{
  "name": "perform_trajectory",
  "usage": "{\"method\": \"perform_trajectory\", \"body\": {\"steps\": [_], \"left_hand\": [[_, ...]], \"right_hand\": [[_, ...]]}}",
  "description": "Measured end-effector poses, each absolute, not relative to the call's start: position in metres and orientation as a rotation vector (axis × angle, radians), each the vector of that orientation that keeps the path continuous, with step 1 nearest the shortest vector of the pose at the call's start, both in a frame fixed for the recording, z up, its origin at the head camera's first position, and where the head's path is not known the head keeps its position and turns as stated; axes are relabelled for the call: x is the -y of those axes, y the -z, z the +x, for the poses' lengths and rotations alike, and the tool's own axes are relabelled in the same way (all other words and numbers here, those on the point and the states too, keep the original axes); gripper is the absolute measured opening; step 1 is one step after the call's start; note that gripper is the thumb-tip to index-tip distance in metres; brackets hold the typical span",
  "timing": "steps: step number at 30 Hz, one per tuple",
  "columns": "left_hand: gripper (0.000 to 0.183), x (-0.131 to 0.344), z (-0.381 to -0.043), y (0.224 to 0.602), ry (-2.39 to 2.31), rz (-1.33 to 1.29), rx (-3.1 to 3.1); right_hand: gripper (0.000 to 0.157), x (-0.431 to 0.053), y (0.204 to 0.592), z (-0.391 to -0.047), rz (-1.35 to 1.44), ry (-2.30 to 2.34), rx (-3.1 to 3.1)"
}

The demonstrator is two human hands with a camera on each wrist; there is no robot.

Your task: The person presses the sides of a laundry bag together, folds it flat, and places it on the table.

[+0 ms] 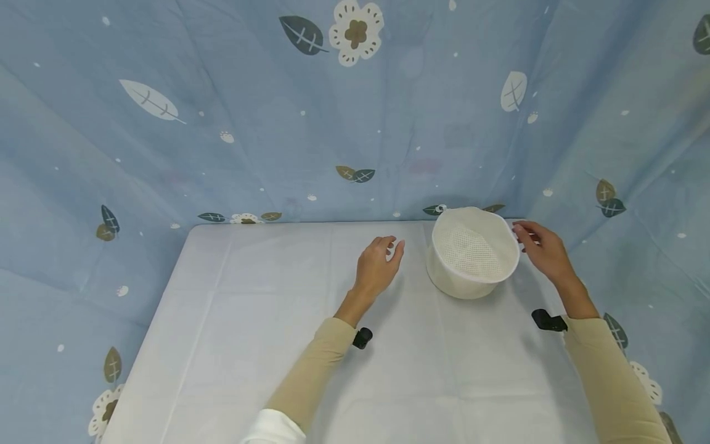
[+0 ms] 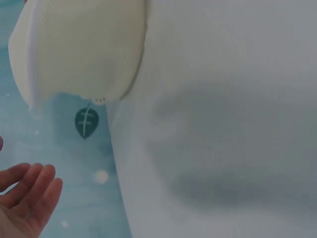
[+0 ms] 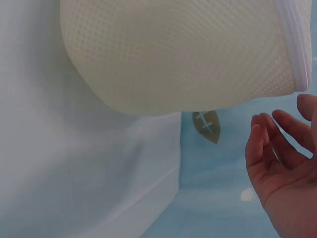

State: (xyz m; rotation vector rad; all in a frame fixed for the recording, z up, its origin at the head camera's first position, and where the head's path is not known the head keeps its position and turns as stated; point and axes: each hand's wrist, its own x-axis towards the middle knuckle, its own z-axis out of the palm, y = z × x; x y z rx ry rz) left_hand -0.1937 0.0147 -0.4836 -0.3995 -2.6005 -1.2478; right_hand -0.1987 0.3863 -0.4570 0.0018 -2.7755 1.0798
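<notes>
A round, cream mesh bag (image 1: 459, 285) with a white rim stands at the back right of the table, its top open and its mesh inside showing. My right hand (image 1: 546, 254) is just right of the bag, fingertips close to the rim. In the right wrist view, that hand (image 3: 280, 166) has loosely bent fingers with nothing between them, below the bag's rim. Left of the bag, across a gap, my left hand (image 1: 374, 268) is raised over the table with relaxed fingers and holds nothing. The left wrist view shows its fingers (image 2: 37, 191) apart from the bag (image 2: 94, 49).
A white cloth covers the table (image 1: 266, 345). Behind the table's back edge and along its sides hangs a blue curtain (image 1: 249, 92) with leaf and flower prints. Small black cameras, such as the one at the right wrist (image 1: 549, 320), stick out from both sleeves.
</notes>
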Motion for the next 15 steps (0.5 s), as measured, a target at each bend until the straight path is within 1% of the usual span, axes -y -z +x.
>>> {"method": "perform_trajectory", "body": {"steps": [15], "left_hand": [[0.031,-0.055,-0.199,0.490,1.601,-0.385,2.527]], "right_hand": [[0.057,-0.378,0.452,-0.205,-0.027,-1.165,2.781]]}}
